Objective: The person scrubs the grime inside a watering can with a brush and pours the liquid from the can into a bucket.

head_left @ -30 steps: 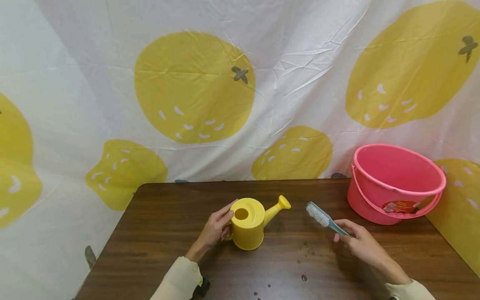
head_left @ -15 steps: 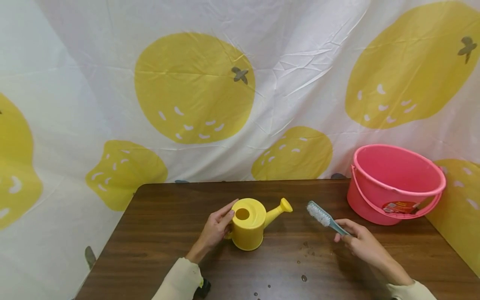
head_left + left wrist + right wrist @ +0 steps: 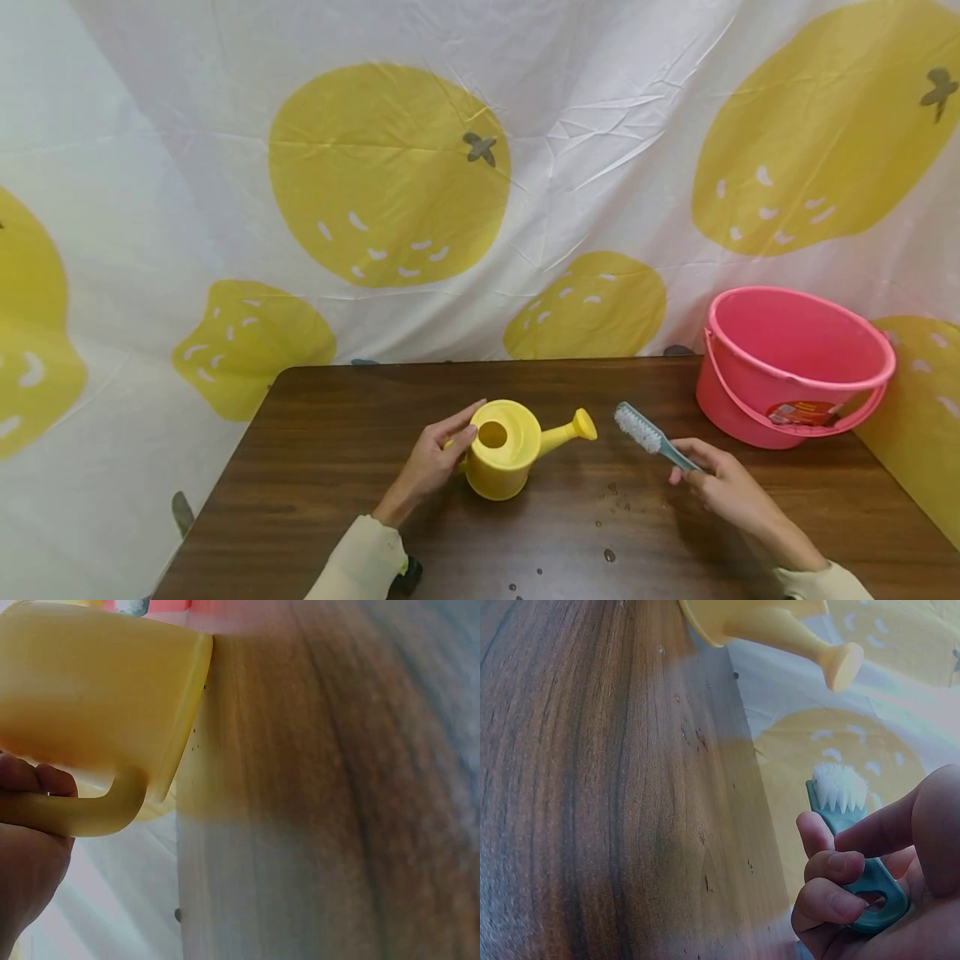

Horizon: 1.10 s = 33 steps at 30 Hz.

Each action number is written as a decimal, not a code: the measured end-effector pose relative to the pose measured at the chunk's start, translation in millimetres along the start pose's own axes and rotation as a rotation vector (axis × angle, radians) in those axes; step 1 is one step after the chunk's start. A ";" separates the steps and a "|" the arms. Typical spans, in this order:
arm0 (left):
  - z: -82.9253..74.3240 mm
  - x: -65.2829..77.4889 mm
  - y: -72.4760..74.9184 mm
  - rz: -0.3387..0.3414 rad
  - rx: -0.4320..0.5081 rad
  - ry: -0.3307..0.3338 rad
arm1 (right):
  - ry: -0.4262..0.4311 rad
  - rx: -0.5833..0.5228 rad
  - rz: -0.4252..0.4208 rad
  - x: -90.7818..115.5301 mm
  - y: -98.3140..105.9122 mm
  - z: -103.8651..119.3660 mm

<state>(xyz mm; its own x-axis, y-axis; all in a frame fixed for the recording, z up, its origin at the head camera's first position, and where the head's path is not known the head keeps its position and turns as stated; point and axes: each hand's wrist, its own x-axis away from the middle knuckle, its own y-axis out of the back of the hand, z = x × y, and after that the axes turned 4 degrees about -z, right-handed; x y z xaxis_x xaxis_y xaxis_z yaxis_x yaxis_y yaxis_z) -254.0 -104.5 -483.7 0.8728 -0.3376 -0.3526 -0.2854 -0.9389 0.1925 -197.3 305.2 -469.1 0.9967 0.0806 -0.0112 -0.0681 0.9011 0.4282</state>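
watering can (image 3: 501, 473) tipped further in left hand (image 3: 433, 458)

From above and behind the left hand (image 3: 429, 457) and right hand (image 3: 726, 490), the head view faces forward and down, farthest off. The left wrist view, very near and sideways, faces the watering can (image 3: 94, 694) at the left hand; the right wrist view, likewise, the scrub brush (image 3: 841, 791) in the right hand. All three share the watering can.

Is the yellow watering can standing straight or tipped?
Tipped: the watering can leans toward its spout. In the left wrist view, its base isn't parallel to the table edge.
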 end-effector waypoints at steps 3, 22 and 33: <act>-2.3 -0.5 -1.1 0.015 -0.037 -0.035 | -0.002 -0.004 -0.001 0.3 0.3 1.1; -13.3 3.9 -9.3 0.033 -0.103 -0.072 | 0.082 -0.030 0.009 4.4 5.4 8.6; -47.2 13.2 -13.2 0.068 -0.077 -0.051 | 0.200 -0.013 0.028 4.3 12.8 22.0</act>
<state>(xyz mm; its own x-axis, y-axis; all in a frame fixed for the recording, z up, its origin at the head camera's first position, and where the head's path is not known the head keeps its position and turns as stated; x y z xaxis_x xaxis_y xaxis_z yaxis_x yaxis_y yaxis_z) -220.0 -93.4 -447.7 0.8306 -0.4053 -0.3819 -0.3102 -0.9063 0.2870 -192.9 307.8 -443.8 0.9657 0.1879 -0.1791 -0.0979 0.9026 0.4192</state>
